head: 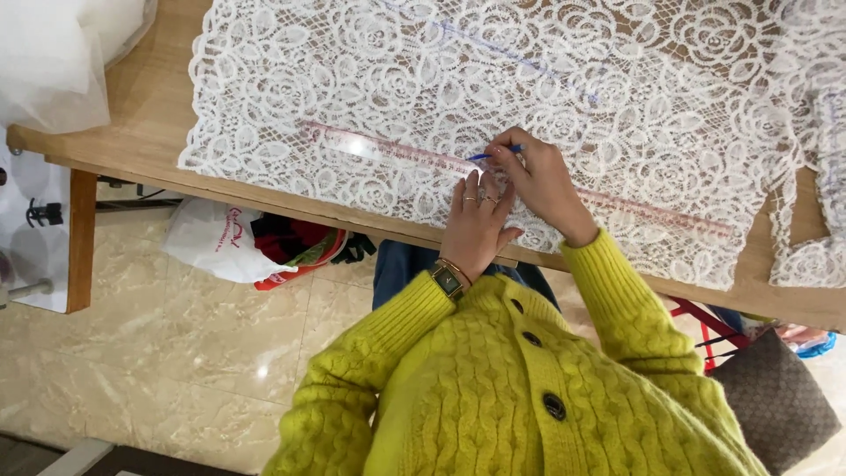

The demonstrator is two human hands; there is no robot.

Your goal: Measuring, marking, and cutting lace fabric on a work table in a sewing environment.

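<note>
White lace fabric (529, 79) with a raised rose pattern and a scalloped edge lies spread flat over the wooden surface (141, 115), covering most of it from the near edge to the far side of the view; faint blue lines show on the lace further up. A long clear ruler (370, 148) with pinkish markings lies across the lace, slanting from upper left to lower right. The left hand (476, 220) rests flat on the ruler and lace near the front edge, its fingers (471, 189) slightly spread and pressing down, with rings on two of them and a gold square watch (448, 280) at the wrist. The right hand (538, 176) sits just beside it, its fingers pinching a blue pen (485, 156) whose tip touches the lace at the ruler's edge. Both arms wear a bright yellow-green cable-knit cardigan (520, 388) with dark buttons. On the tiled floor (176, 353) under the surface sits a white plastic bag (216, 242) with red and green cloth spilling from its mouth. A brown woven bag (775, 397) stands at the right; what it holds cannot be seen.
</note>
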